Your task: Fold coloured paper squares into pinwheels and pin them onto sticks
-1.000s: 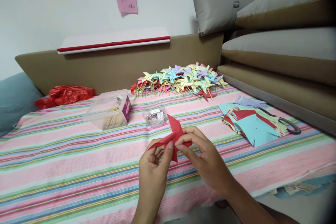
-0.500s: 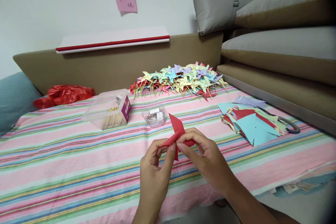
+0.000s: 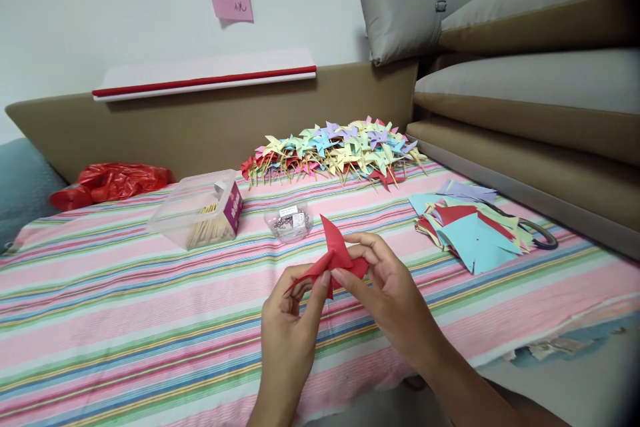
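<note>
A red paper pinwheel [image 3: 336, 250] is held between both hands above the striped cloth, its blades folded in toward the centre. My left hand [image 3: 295, 310] pinches it from the left, thumb near the middle and fingers behind a blade. From the right, my right hand [image 3: 387, 287] grips it with the thumb at the centre and the fingers behind the right blade. Whether a pin or stick sits at the centre is hidden by the thumbs. Just beyond the hands stands a small clear tub [image 3: 289, 223] with tiny dark pieces and a white label.
A clear plastic box [image 3: 167, 223] holds wooden sticks. Finished pinwheels [image 3: 345, 150] lie heaped at the back. Cut paper squares [image 3: 477, 240] and dark-handled scissors [image 3: 545, 240] are at the right. A red plastic bag [image 3: 123, 180] lies back left; cushions [image 3: 520, 93] are stacked right.
The right fingers have lifted and shifted off the pinwheel's centre front, showing more of its folded middle. Both hands still hold it. The view has turned slightly right.
</note>
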`<state>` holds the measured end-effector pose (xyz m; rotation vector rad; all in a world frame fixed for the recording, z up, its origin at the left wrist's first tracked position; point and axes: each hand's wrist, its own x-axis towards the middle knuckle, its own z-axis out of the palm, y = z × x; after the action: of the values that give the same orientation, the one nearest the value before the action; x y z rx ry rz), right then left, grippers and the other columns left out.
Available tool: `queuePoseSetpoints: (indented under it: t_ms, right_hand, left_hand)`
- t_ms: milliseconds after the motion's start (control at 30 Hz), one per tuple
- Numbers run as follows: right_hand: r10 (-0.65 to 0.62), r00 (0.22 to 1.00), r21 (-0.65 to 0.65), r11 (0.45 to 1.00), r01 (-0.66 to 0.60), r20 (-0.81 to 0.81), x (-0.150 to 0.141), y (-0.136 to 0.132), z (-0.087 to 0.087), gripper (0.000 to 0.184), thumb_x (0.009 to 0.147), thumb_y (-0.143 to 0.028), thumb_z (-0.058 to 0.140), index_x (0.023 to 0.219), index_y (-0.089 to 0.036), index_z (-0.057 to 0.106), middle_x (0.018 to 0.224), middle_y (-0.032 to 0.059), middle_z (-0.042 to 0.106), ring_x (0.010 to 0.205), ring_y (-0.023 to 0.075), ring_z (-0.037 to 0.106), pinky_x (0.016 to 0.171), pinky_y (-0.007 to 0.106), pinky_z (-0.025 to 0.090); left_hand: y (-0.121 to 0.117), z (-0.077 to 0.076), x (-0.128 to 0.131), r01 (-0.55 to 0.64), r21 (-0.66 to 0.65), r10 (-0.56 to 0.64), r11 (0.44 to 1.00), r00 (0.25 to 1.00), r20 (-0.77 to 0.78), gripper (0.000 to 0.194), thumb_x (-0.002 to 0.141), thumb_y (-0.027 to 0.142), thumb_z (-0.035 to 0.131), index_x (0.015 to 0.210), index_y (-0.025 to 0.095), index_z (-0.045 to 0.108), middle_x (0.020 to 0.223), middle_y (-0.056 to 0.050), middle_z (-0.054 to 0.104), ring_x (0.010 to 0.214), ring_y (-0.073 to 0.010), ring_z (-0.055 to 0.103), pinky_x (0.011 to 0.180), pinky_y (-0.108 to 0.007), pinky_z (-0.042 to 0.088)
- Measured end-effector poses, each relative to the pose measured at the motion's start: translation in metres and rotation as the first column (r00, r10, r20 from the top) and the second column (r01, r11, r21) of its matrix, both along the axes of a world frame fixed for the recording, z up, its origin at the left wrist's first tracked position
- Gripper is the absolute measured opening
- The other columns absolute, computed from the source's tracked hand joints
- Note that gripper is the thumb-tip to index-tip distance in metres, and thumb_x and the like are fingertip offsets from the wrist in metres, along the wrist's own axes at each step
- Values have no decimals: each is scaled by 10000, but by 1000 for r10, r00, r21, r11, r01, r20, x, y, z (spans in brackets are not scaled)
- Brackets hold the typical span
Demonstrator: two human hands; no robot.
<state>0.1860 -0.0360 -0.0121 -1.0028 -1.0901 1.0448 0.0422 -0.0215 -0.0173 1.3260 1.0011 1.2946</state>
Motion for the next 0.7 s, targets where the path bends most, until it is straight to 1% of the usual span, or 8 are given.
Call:
queuePoseSetpoints:
  t_ms: [33,100,200,333,533,700]
  right_hand:
    - [11,1000,-6,1000,-11,13,1,0,2,334,888,-312,734,1192,-273,601,1052,12,714,1005,202,664,910,351,517]
    - [35,999,-7,999,-35,40,2,1,4,254,893,-324,726,1132,-253,679,1067,27,732,1019,215,667,908,354,522]
    - [46,996,-1,999,-46,75,3,2,5,192,902,-334,708,1063,-233,732,1025,36,743,994,225,666,903,362,523]
    - [31,995,10,999,-32,93,2,3,4,175,896,-332,703,1023,-217,739,936,31,731,911,211,654,856,345,530]
    - [18,997,31,999,-21,76,0,6,0,147,889,-307,706,995,-209,734,919,35,730,905,208,660,850,337,533]
    - [6,998,67,998,-10,56,-3,7,-4,82,881,-260,707,951,-221,727,893,10,697,872,179,638,802,295,523]
  left_hand:
    - [0,0,0,0,0,0,1000,1000,1,244,876,386,747,1011,182,743,909,-79,783,855,-230,734,776,-303,572]
    - [1,-1,0,-3,1,3,1000,1000,-1,237,870,385,752,990,180,743,924,-85,787,860,-235,737,771,-307,575]
    - [1,0,-1,-12,9,12,1000,1000,-9,232,864,382,757,966,175,743,942,-94,789,846,-236,739,759,-312,580]
    - [1,0,-2,-8,46,9,999,1000,-30,214,887,369,736,980,177,731,934,-83,780,839,-223,736,769,-310,587]
    - [3,-6,-2,-36,98,38,995,999,-17,185,907,338,719,1013,191,684,971,-71,757,921,-223,731,774,-290,595]
    - [4,-7,-5,-69,130,81,989,993,-89,163,918,342,700,979,191,700,969,-56,705,874,-204,711,759,-291,588]
